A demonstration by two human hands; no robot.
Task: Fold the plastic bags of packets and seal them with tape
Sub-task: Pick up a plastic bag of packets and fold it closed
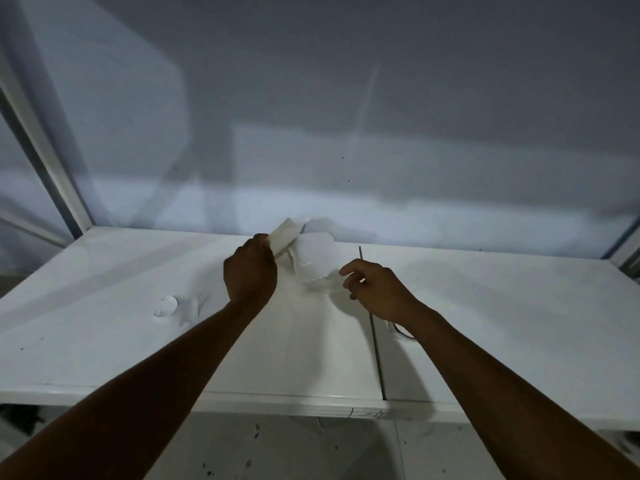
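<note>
A clear plastic bag [317, 261] with pale packets inside is held up just above the white table [485, 323], near its far edge. My left hand [251, 271] grips the bag's upper left end, where a whitish packet [285, 235] sticks out above the fingers. My right hand [375, 289] pinches the bag's lower right corner between thumb and fingers. A small white roll of tape [166, 305] lies on the table to the left of my left forearm.
A seam [375, 341] runs front to back across the tabletop between two panels. A thin dark cord [401, 332] shows under my right wrist. A grey wall stands right behind the table, with a white frame post [52, 161] at the far left.
</note>
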